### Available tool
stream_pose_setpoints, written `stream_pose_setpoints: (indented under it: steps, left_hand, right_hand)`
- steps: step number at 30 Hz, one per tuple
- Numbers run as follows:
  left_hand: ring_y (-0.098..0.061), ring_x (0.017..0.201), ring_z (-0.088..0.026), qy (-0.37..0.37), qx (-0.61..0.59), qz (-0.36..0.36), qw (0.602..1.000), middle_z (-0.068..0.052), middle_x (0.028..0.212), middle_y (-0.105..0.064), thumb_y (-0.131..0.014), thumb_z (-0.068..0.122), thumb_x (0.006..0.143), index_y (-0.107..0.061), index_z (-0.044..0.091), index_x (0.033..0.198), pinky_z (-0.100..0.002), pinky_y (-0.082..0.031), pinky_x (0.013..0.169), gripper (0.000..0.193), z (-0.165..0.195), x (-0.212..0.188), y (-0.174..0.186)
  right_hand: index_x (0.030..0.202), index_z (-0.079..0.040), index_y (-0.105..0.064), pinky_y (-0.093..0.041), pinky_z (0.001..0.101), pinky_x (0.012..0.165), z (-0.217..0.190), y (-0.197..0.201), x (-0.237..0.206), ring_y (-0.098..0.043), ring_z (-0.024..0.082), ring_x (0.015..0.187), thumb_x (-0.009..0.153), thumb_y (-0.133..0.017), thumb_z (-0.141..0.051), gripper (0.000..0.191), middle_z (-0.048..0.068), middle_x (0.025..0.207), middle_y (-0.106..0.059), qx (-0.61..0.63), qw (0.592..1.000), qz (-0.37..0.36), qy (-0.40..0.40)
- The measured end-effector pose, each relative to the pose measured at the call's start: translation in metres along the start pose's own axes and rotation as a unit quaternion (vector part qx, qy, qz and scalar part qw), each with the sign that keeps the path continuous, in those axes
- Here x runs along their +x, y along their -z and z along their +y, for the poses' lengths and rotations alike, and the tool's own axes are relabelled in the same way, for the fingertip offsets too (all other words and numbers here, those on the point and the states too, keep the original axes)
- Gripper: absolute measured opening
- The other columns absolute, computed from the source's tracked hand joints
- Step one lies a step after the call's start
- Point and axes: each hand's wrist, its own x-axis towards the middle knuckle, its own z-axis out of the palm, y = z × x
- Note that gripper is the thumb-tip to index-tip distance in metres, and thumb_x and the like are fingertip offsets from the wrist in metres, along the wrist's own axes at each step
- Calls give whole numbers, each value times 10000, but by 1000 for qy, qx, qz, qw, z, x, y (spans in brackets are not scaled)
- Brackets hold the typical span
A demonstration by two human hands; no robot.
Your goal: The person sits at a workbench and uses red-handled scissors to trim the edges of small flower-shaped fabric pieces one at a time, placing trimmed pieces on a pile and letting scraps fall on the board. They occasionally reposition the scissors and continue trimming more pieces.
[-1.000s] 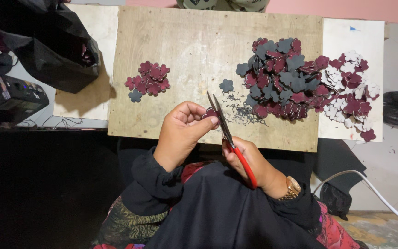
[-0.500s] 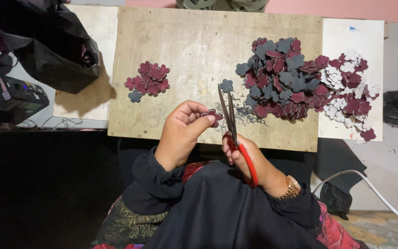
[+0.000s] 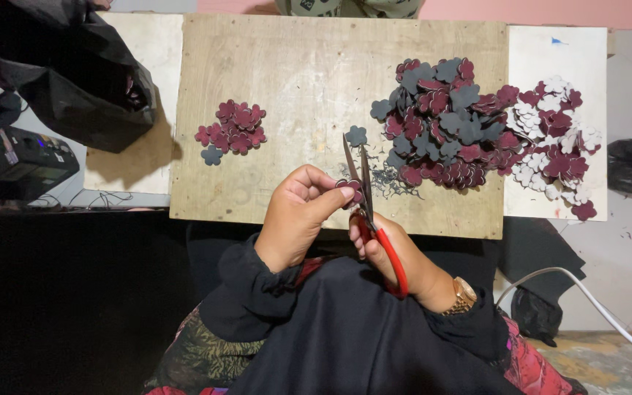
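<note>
At the far left I see a black plastic bag [image 3: 74, 80] slumped over the corner of a pale board, with a dark box-shaped device [image 3: 16, 164] just beside it. On the wooden counter [image 3: 309, 66] a small cluster of maroon flower cutouts [image 3: 234, 126] lies left of centre, one grey cutout touching its near edge. My left hand [image 3: 298, 219] sits at the near edge of the counter, its fingers [image 3: 330, 201] pinched narrow on a small maroon flower piece [image 3: 350, 187]. The red-handled scissors [image 3: 363, 197] touch that piece, blades nearly closed and pointing far; my right hand [image 3: 393, 256] has its fingers wrapped through the handles. Thin trimmings [image 3: 389, 183] lie just right of the blades. Further right spreads a big heap of grey and maroon flowers [image 3: 448, 121], then white ones [image 3: 550, 157] on a white board
</note>
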Motion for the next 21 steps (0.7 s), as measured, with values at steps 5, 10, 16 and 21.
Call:
stream_pose_setpoints:
  steps: [5, 10, 16, 21]
  left_hand:
    - [-694, 901, -114, -9, 19, -6, 1000, -65, 971, -730, -713, -1, 931, -648, -3, 1065, -259, -568, 845, 149, 0, 1, 1]
    - [-650, 846, -67, 17, 77, 15, 997, -38, 956, -738, -702, 55, 943, -691, 8, 1136, -204, -478, 682, 199, 7, 0, 1]
    - [-591, 791, -38, -12, 51, 2, 999, -35, 973, -716, -752, 19, 909, -640, 20, 1152, -188, -458, 649, 268, 7, 0, 1]
    - [-668, 860, -62, -12, 14, 11, 1000, -64, 982, -728, -757, 1, 887, -608, 22, 1053, -197, -534, 758, 224, 4, 1, 7]
  right_hand:
    - [1098, -42, -548, -466, 234, 733, -1, 1, 0, -490, 88, 804, 924, -522, -775, 754, 3, 927, -522, 2, 1000, 14, -1]
    - [1080, -50, -550, -458, 238, 743, 1, 1, 0, -484, 92, 812, 928, -528, -774, 740, 3, 927, -520, 10, 1000, 12, -4]
    - [1074, -55, -551, -457, 236, 742, 2, 1, 1, -491, 90, 813, 918, -534, -775, 737, -1, 919, -527, 8, 1000, 11, -10]
    - [1083, -57, -554, -450, 233, 739, 0, -1, 3, -485, 88, 809, 922, -538, -767, 728, -2, 924, -525, 13, 1000, 10, -12]
